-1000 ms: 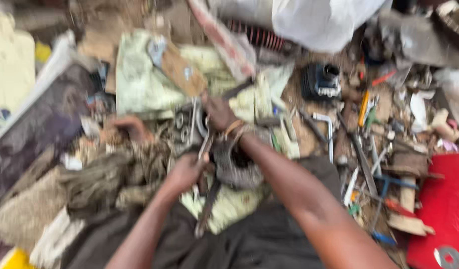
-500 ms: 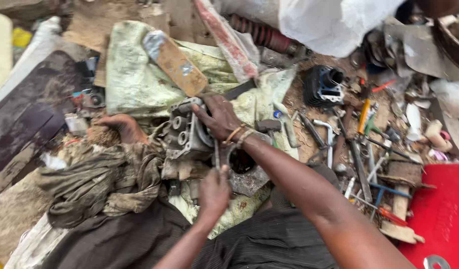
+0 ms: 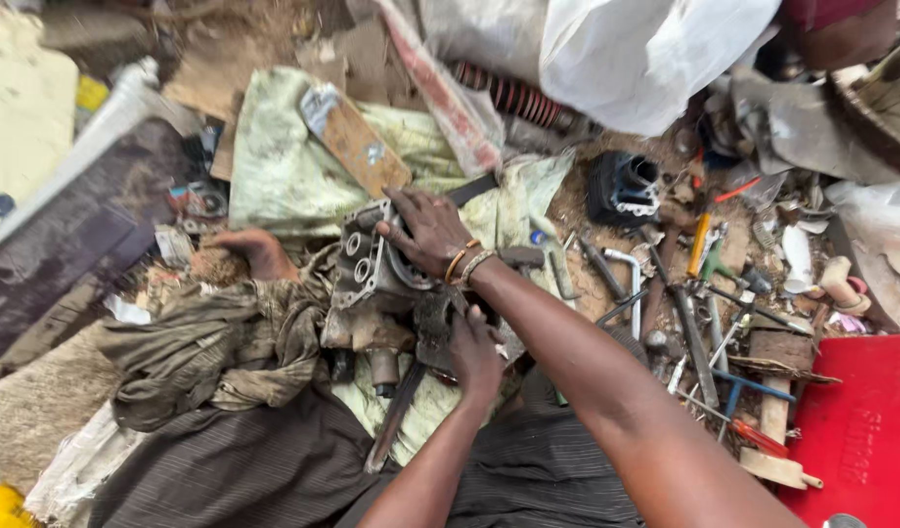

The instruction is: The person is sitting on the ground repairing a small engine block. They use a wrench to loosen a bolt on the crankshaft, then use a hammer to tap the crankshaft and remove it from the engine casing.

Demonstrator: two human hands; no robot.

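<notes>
Nearest, the left hand point(image 3: 474, 352) curls closed around the dark lower part of a grimy engine casing point(image 3: 376, 269), while the right hand point(image 3: 428, 230) lies flat, fingers spread, pressing on its top; the casing sits on a pale green cloth point(image 3: 284, 176) on the ground. This looks like steadying the casting to work a part loose, which calls for a firm brace. Right of it, loose wrenches point(image 3: 694, 342) lie scattered; a black cylinder point(image 3: 621, 191) beyond; no containers show contents

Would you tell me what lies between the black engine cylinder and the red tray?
In the head view, loose hand tools lie on the dirt between the black cylinder and the red tray.
</notes>
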